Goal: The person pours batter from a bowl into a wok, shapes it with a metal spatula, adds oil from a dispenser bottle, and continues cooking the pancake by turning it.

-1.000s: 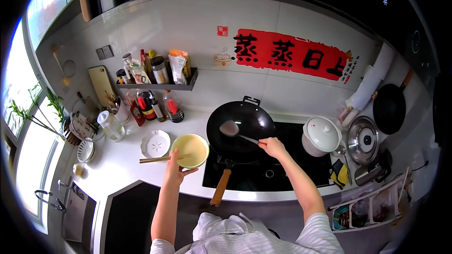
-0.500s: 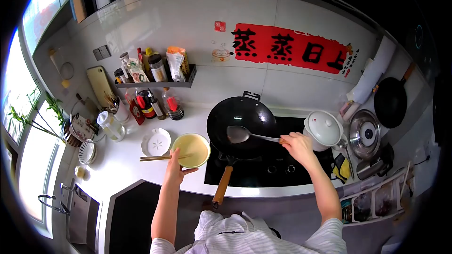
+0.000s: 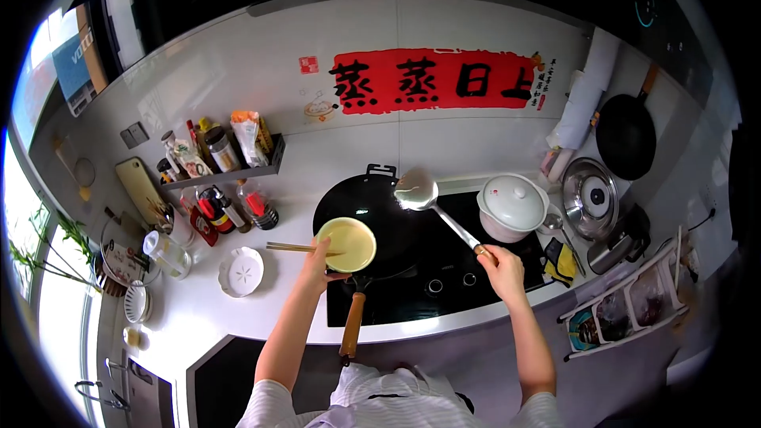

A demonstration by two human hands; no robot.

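Observation:
My left hand is closed on a bowl of pale yellow liquid, held over the near left part of the black wok. A pair of chopsticks lies across the bowl's rim, tips in the liquid, by my left thumb. My right hand grips the handle end of a metal spatula, whose shiny blade is raised above the wok's far right side. The wok sits on the black cooktop, its wooden handle pointing toward me. The bowl hides part of the wok.
A lidded white pot stands right of the wok. A scalloped white dish lies on the counter at left, with bottles behind it and a shelf of seasonings above. A yellow-black cloth and a ladle lie at right.
The bowl has moved from the counter side to above the wok. The spatula has lifted and its blade has turned, now catching the light. The camera view has shifted to the right.

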